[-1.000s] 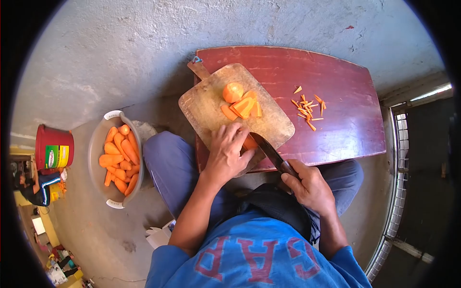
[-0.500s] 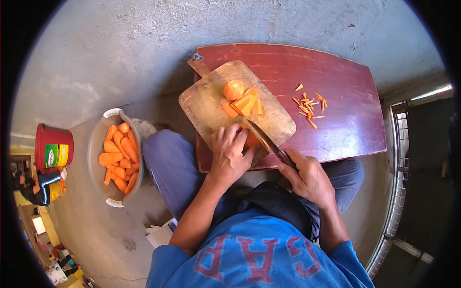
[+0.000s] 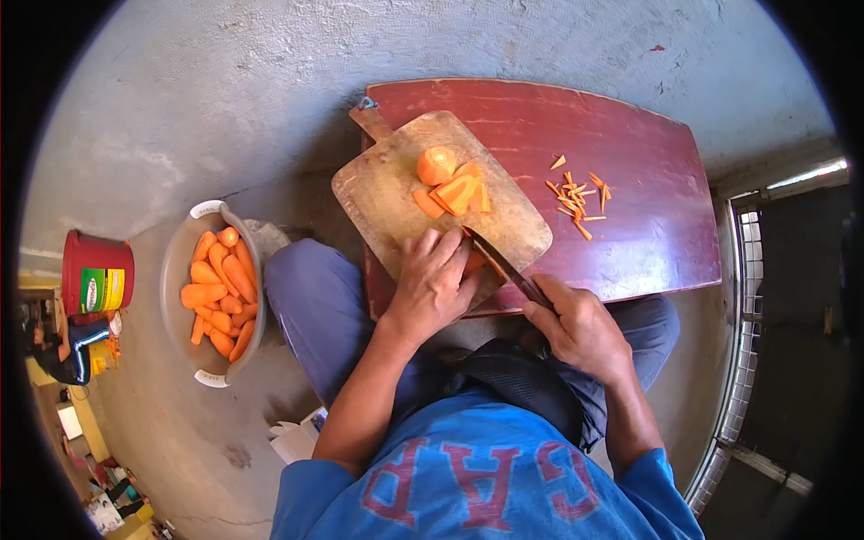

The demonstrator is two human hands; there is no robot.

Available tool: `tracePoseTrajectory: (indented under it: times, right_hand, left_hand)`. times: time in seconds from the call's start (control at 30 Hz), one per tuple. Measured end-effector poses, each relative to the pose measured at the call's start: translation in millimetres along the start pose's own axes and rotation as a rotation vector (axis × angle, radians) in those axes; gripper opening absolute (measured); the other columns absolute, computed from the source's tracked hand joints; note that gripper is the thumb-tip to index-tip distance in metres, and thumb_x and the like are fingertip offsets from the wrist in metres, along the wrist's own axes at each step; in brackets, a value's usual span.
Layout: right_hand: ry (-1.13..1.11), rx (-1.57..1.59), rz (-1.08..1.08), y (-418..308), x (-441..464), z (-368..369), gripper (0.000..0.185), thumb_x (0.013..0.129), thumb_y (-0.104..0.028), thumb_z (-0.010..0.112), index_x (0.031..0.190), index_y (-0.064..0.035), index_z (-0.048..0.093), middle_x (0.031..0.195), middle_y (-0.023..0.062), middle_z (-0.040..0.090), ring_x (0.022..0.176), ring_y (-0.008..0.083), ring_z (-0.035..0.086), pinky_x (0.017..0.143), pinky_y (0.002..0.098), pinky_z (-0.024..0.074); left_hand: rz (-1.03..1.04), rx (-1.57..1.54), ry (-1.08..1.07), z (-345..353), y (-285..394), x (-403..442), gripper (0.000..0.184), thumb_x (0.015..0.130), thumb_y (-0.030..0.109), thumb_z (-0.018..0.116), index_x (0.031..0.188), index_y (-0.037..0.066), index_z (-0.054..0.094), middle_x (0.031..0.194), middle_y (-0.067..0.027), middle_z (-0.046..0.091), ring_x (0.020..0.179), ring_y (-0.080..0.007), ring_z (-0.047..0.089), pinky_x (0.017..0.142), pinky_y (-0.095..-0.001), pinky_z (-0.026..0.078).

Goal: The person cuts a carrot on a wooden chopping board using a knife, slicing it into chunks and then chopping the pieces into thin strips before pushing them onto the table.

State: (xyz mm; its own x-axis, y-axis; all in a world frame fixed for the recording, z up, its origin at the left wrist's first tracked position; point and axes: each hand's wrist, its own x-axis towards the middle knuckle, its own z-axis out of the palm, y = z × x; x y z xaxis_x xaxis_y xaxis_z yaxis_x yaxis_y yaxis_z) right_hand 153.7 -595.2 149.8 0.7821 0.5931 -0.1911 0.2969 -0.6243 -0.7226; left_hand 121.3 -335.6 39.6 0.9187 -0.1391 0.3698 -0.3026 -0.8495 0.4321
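My left hand (image 3: 430, 281) presses its curled fingers on a carrot piece (image 3: 473, 264) near the close edge of the wooden cutting board (image 3: 382, 193). Most of that carrot is hidden under the fingers. In my right hand (image 3: 580, 328) is the handle of a knife (image 3: 506, 265), its dark blade lying slantwise against the carrot just right of my left fingertips. Farther up the board are a thick carrot chunk (image 3: 436, 166) and several flat carrot slices (image 3: 457, 193).
The board rests on a red table (image 3: 630, 162) with thin carrot strips (image 3: 574, 195) at its right. Left on the floor stands a basin (image 3: 169, 297) of whole carrots (image 3: 220, 279). Beyond it are a red bucket (image 3: 121, 274) and another person (image 3: 74, 346). A wall rises behind the table.
The knife has shifted slightly left toward my left fingers, its blade closer over the carrot. My left hand keeps its place on the carrot.
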Motion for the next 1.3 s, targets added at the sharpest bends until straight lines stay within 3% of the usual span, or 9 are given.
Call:
tracePoseTrajectory:
  times: [0.13,0.23,0.33,0.43,1.3]
  right_hand:
    - [0.007,-0.087,-0.066,-13,-4,-3,0.029,0.11,-0.017,0.076,0.132,0.001,0.069,0.1,0.0314,0.076,0.094,0.0548,0.075,0.078,0.0572,0.0583]
    - [0.053,-0.117,-0.142,-11,-2,0,0.026,0.11,-0.017,0.076,0.128,0.0003,0.068,0.094,0.0314,0.075,0.091,0.0557,0.074,0.076,0.0593,0.0578]
    - [-0.018,-0.124,-0.077,-5,15,5,0.026,0.11,-0.018,0.076,0.126,0.0006,0.067,0.087,0.0312,0.073,0.087,0.0559,0.073,0.072,0.0605,0.0562]
    - [-0.001,-0.107,-0.13,-9,27,2,0.025,0.111,-0.017,0.073,0.118,0.0023,0.06,0.077,0.0314,0.07,0.078,0.0564,0.072,0.068,0.063,0.0565]
    - [-0.026,-0.067,-0.125,-9,27,3,0.026,0.111,-0.018,0.073,0.12,0.0031,0.061,0.08,0.0343,0.071,0.079,0.0581,0.072,0.069,0.0639,0.0561]
  left_hand:
    - [0.035,0.061,-0.001,1,0,0,0.036,0.096,0.025,0.084,0.121,0.0,0.079,0.141,-0.0165,0.07,0.116,-0.0339,0.062,0.095,-0.0532,0.048]
    - [0.03,0.067,0.007,4,0,0,0.035,0.097,0.026,0.083,0.12,0.0,0.079,0.143,-0.0179,0.07,0.116,-0.0345,0.062,0.096,-0.0536,0.049]
    - [0.021,0.078,-0.014,3,1,0,0.035,0.098,0.026,0.083,0.12,0.0,0.08,0.141,-0.0179,0.07,0.116,-0.0352,0.062,0.096,-0.0537,0.049]
    - [0.021,0.062,-0.013,0,2,1,0.036,0.098,0.027,0.084,0.121,0.0,0.08,0.14,-0.0178,0.07,0.117,-0.0358,0.062,0.097,-0.0539,0.049]
    - [0.058,0.07,0.051,3,1,0,0.031,0.099,0.024,0.084,0.117,-0.001,0.082,0.13,-0.0149,0.071,0.11,-0.0354,0.062,0.098,-0.053,0.05]
